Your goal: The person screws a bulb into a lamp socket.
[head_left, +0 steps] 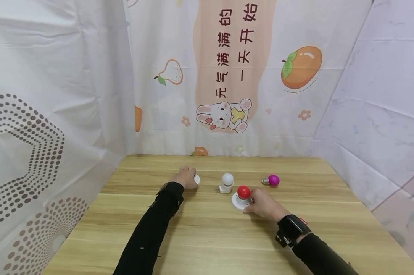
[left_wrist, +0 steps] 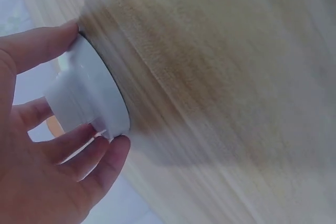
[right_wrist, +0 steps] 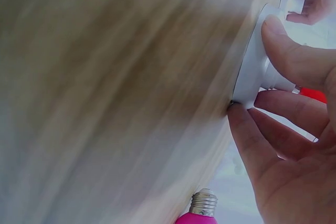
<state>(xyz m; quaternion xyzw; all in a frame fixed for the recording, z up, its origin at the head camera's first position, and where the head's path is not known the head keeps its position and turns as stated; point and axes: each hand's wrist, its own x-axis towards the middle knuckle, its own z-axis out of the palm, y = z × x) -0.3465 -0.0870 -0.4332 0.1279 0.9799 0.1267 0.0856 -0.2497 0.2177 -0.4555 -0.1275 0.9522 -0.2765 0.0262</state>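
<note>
My left hand [head_left: 186, 178] grips a white round lamp holder [left_wrist: 100, 85] by its rim, thumb on one side and fingertips on the other. Its base is right at the tabletop, and in the head view the hand covers most of it. With my right hand [head_left: 264, 203] I hold the edge of a second white round lamp holder [right_wrist: 253, 59], which stands on the table with a red bulb [head_left: 243, 192] upright in it. Between the hands, nearer the right one, sits a white plug-in socket [head_left: 225, 189] carrying a white bulb [head_left: 227, 179].
A magenta bulb [head_left: 273, 180] with a metal screw base lies on its side to the right, behind my right hand. The wooden table [head_left: 207, 236] ends at a printed curtain [head_left: 179, 103] at the back, with more hanging sheets at left and right.
</note>
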